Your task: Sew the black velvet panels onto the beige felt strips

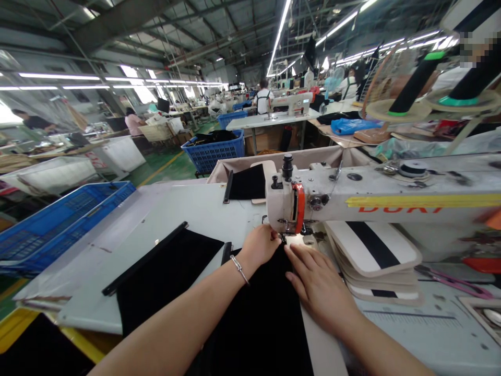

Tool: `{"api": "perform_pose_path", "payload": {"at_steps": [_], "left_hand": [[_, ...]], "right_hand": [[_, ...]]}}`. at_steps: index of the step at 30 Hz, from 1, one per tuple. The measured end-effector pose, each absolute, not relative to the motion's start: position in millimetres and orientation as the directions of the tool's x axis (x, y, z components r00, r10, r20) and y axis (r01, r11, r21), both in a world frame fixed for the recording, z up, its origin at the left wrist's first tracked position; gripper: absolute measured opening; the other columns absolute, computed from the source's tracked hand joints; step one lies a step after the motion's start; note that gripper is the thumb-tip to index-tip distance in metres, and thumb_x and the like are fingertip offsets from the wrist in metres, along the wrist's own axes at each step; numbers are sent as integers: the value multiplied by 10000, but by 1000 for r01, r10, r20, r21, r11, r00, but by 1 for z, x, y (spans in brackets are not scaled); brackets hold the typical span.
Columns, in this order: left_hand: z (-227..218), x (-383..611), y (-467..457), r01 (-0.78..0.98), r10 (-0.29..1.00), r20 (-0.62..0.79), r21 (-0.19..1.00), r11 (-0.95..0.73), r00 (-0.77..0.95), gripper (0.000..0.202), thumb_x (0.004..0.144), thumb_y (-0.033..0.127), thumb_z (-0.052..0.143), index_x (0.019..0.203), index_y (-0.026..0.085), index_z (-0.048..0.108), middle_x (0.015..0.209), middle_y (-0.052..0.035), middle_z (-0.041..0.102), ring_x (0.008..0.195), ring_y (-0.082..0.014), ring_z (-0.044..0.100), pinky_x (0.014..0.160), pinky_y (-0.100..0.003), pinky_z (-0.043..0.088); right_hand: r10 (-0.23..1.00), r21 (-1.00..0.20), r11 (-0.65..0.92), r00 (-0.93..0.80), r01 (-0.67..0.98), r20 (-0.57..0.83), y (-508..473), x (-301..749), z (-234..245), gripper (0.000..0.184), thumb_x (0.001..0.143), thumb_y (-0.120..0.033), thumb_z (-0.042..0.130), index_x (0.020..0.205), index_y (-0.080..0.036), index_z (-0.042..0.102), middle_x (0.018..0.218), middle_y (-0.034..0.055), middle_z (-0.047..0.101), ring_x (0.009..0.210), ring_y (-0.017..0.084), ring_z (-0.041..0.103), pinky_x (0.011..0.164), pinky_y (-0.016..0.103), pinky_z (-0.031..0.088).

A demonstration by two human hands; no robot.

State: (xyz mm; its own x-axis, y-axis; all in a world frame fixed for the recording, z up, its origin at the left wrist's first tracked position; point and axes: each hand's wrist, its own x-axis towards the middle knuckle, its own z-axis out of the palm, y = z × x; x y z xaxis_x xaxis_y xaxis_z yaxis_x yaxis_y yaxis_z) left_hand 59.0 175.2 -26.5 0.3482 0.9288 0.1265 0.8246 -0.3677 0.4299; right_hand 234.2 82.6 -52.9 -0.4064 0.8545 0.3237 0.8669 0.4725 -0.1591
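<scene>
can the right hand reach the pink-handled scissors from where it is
Probably yes: the pink-handled scissors lie right of the stacked panels, handles uncovered. The right hand would likely need to leave the black fabric and pass around that stack.

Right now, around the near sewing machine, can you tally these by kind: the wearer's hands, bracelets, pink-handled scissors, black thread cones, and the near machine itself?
Hands: 2, left hand and right hand
Bracelet: 1
Pink-handled scissors: 1 pair
Black thread cones: 2, left cone and right cone
Near sewing machine: 1
Total: 7
</scene>
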Motion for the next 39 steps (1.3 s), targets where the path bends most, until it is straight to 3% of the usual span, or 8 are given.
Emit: {"api": "perform_pose_path", "payload": {"at_steps": [6,13,21,24,27,29,34,39], "left_hand": [[-23,43,138,675,741,237,307,-671,628,245,898,117,504,1126,160,585,1243,-82,583,1217,-220,498,1084,-408,377],[-35,34,136,640,699,220,286,-713,680,330,933,96,426,1237,157,540,1373,-86,512,1334,-199,410,1170,-443,297],[-34,32,134,638,710,198,325,-698,676,381,922,59,379,1256,149,538,1395,-100,498,1349,-189,398,1175,-467,271],[-9,23,103,604,663,62,359,-712,746,476,875,104,467,1344,186,473,1459,-91,428,1393,-211,327,1176,-497,237],[15,11,49,498,494,-120,397,-771,861,688,769,209,621,1414,232,382,1526,-68,316,1421,-244,259,1183,-512,195],[20,4,15,478,448,-169,340,-809,878,722,780,170,603,1445,222,326,1535,-91,288,1401,-267,289,1154,-535,246],[5,-6,-21,537,513,-160,197,-821,843,624,874,101,515,1452,234,320,1363,-112,496,1136,-280,520,976,-498,449],[5,-8,-19,530,523,-96,218,-819,847,535,886,151,529,1398,256,415,1240,-100,563,1039,-254,532,947,-440,464]], "right_hand": [[852,-203,490,-416,848,317,81,236,-51,457,952,-367,448,1383,-215,437,1401,76,443,1283,256,386,1090,469,316],[861,-241,477,-393,845,323,81,236,-54,444,934,-340,480,1360,-215,457,1365,87,468,1260,266,411,1082,480,323],[851,-246,493,-404,835,335,75,236,-49,423,922,-348,518,1320,-210,497,1310,93,520,1213,257,467,1077,492,341],[842,-248,514,-426,821,332,48,238,-47,390,909,-332,547,1281,-212,531,1256,74,562,1168,238,508,1066,472,370],[787,-235,583,-468,778,403,3,243,-47,363,899,-326,560,1242,-206,561,1222,58,593,1149,231,530,1016,436,437],[725,-181,637,-504,749,469,-24,248,-47,373,877,-344,584,1214,-182,584,1191,66,619,1134,239,548,947,404,494],[592,5,731,-638,682,493,-50,258,-42,493,853,-553,556,1149,-166,629,1082,75,677,1015,236,619,810,367,555],[584,33,726,-642,687,497,-51,261,-44,308,951,-305,427,1181,-225,616,1094,32,680,1007,184,629,842,328,536]]}}
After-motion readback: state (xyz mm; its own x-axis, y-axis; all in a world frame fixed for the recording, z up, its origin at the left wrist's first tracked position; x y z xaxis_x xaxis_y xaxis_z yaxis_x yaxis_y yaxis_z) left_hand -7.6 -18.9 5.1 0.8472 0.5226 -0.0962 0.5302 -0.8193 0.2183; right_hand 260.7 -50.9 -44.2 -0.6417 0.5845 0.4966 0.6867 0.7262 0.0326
